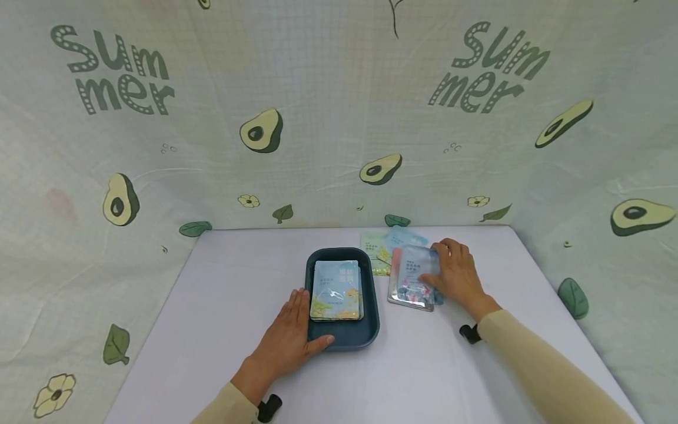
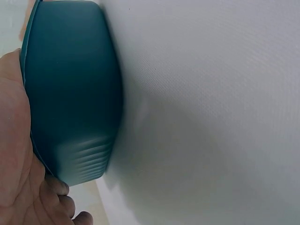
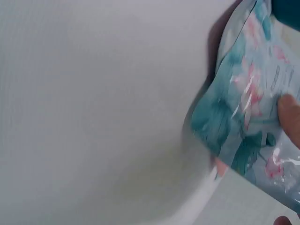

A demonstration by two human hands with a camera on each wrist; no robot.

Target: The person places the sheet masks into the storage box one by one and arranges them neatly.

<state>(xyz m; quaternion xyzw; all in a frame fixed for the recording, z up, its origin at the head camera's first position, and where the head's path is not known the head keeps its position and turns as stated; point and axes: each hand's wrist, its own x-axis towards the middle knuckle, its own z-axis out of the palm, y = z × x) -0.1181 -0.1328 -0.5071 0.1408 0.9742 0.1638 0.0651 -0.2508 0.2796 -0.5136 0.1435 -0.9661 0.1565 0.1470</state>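
Note:
A dark blue tray [image 1: 346, 338] stands on the white table, with a small stack of light-blue printed flat packets [image 1: 335, 290] inside it. My left hand [image 1: 288, 335] lies along the tray's left side, fingers straight, thumb over the near left rim. In the left wrist view the palm touches the tray's outer wall [image 2: 70, 93]. To the right of the tray, my right hand [image 1: 457, 274] pinches a blue floral flat packet [image 1: 415, 274], its thumb on the printed face. This packet [image 3: 239, 112] overlaps a silver-edged, pink-topped packet [image 1: 394, 288] below it.
Behind the held packet lie a green packet [image 1: 372, 244] and a light-blue packet [image 1: 405, 237], partly overlapped. A patterned cloth [image 1: 328, 118] with avocados and lettering rises behind the table's far edge [image 1: 286, 229].

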